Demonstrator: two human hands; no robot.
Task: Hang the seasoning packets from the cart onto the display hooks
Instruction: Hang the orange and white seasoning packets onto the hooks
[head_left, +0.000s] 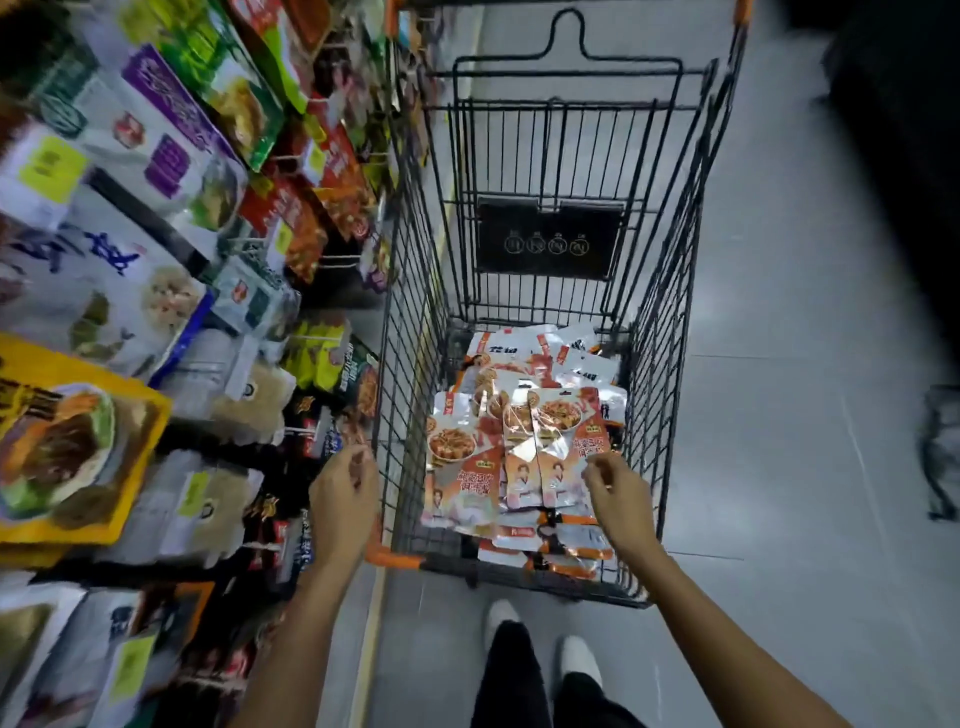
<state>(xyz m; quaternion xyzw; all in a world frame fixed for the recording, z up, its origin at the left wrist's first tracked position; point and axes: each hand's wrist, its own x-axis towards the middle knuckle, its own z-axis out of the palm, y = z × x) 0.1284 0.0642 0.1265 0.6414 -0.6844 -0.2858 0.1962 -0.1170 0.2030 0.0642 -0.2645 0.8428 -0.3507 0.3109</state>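
Wire cart (415, 322), orange seasoning packets (519, 447) inside

Your view's dim, top-right corner near black. Blur smears the hanging plastic packets (130, 218) on the left; edges bend. Glare on glossy orange-and-silver seasoning packets (519, 447).

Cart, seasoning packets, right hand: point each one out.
cart (664, 332), head view, on its right wire wall.
seasoning packets (457, 452), head view, on a top packet's front.
right hand (621, 493), head view, on the back of the hand.
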